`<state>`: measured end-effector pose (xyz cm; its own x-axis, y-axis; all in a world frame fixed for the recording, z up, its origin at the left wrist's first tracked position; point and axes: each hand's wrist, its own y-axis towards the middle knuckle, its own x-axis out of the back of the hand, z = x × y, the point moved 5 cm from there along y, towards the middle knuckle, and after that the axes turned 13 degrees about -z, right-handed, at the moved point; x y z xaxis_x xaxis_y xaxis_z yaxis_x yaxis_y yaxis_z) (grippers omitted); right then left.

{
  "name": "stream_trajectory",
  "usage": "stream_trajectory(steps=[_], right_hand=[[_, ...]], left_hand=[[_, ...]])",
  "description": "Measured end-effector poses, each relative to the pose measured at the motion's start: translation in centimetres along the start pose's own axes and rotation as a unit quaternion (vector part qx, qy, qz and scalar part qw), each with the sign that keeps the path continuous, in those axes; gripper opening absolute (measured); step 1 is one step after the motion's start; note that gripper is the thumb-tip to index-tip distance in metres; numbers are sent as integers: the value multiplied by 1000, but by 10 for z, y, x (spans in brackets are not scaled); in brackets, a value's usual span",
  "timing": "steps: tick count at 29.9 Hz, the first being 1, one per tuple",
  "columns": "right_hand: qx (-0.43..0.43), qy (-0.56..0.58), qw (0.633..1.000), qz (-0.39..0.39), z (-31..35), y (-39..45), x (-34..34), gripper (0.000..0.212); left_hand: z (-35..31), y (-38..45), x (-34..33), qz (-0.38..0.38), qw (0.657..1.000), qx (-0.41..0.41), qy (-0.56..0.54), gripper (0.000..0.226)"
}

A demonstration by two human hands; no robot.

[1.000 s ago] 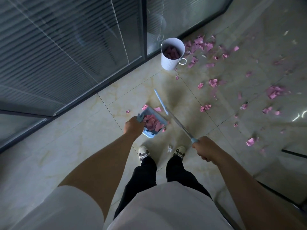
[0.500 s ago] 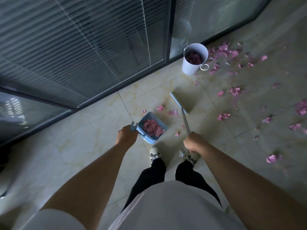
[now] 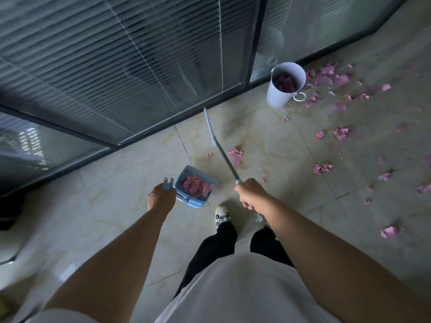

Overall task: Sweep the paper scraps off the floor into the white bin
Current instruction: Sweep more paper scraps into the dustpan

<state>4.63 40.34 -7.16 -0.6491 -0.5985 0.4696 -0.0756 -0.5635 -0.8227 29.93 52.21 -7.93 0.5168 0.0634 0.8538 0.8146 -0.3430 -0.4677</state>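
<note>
A person stands on a pale tiled floor (image 3: 268, 136), left hand (image 3: 161, 198) gripping the handle of a blue dustpan (image 3: 194, 186) loaded with pink paper scraps (image 3: 196, 186). The right hand (image 3: 250, 193) is closed around the broom (image 3: 220, 145), whose long axis runs from that hand up and away toward the glass wall (image 3: 116, 66), its narrow head nearest the wall. The white bin (image 3: 283, 87), already holding pink scraps, stands upright against the glass wall, well beyond the dustpan and to its right. More scraps lie scattered on the floor right of the bin and between the bin and the dustpan.
</note>
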Motion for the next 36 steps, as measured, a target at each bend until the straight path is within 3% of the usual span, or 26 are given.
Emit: stream_trajectory(steps=[3,7,14,19,23,29,36], right_hand=[[-91,148,983,67,-11,5,-8,13],[-175,250,945,120,-39,21,1,11],[-232,297,918,121,-94,21,52,30],[-229,325,917,30,-129,1,107,9],[-192,277,942,-4,-143,-8,126,27],[-185,121,975,24,-188,-18,171,19],[-180,-69,980,41,-224,-28,218,20]], left_hand=[[6,7,6,-21,999,34,-19,22],[5,10,7,-34,998,48,-23,22],[-9,9,-1,-24,999,36,1,25],[-45,-3,-22,-3,1000,-6,-22,26],[-65,-9,-28,-19,998,-1,-53,26],[-91,-18,-33,-34,996,-5,-79,30],[-116,-50,-44,-50,997,-48,-43,29]])
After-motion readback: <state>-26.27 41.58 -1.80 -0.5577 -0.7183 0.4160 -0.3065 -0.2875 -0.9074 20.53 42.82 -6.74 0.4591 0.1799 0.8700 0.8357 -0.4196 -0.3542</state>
